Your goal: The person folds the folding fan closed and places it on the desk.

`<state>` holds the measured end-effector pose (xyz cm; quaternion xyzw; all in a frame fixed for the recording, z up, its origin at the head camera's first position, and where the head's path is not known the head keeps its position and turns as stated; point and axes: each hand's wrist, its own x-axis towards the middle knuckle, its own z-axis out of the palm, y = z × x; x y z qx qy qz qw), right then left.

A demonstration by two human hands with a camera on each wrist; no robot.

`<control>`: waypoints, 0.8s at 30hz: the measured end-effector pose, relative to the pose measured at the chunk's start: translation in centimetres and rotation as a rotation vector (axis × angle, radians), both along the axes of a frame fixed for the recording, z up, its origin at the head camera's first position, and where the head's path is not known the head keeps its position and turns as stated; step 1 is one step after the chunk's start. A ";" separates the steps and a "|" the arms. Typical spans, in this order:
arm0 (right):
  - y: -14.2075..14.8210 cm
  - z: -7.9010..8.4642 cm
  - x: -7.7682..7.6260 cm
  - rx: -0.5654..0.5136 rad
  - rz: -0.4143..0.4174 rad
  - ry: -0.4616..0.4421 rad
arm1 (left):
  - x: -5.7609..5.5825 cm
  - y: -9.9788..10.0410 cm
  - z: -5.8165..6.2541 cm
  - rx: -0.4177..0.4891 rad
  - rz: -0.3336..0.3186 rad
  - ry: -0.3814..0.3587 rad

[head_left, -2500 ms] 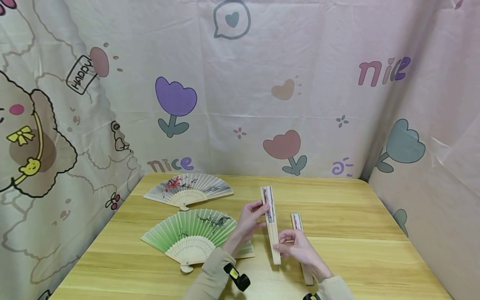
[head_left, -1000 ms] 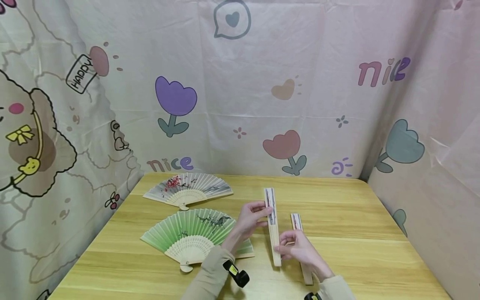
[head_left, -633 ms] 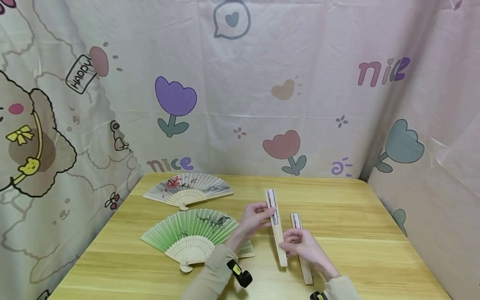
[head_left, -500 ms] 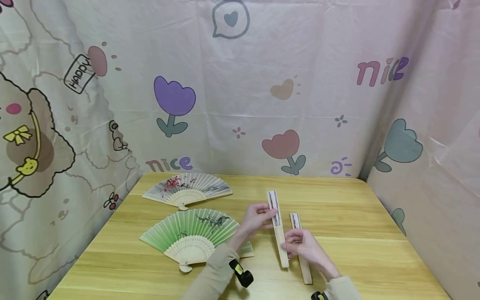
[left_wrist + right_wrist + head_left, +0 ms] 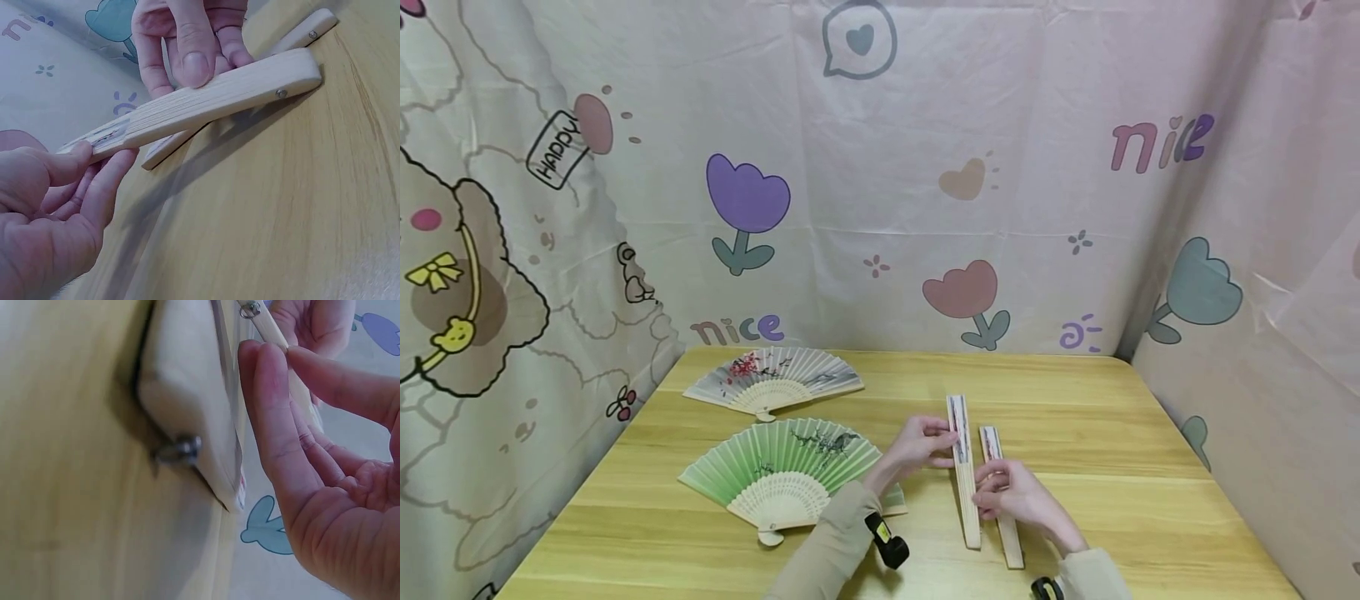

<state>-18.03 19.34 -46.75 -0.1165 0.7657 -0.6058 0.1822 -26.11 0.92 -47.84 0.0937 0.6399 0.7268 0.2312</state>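
Note:
A folded fan with pale wooden ribs and a printed fabric end is held in both hands, a little above the table. My left hand pinches its fabric end between thumb and fingers. Near the riveted end, the thumb and fingertips of my right hand grip the ribs, as the left wrist view also shows on the held fan. A second folded fan lies on the table just to the right, partly covered by the right hand. Its riveted end looms large in the right wrist view.
On the left of the wooden table lie two spread fans. The green fan is nearer and partly hidden by the left forearm; the grey-white fan with red blossoms lies behind it. Printed cloth encloses the back and sides.
Both hands have shifted right and toward the near edge, bringing the held folded fan lower and closer to the second folded one. The other fans have stayed in place.

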 end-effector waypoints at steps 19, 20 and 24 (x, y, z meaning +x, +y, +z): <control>-0.3 0.2 -0.5 0.103 -0.045 -0.022 | 0.3 0.5 -0.6 -0.088 0.002 -0.006; -0.2 0.1 -0.5 0.103 -0.042 -0.019 | 0.3 0.5 -0.6 -0.087 0.004 -0.010; -0.1 0.0 -0.5 0.094 -0.022 -0.008 | 0.4 0.6 -0.7 -0.070 0.015 -0.014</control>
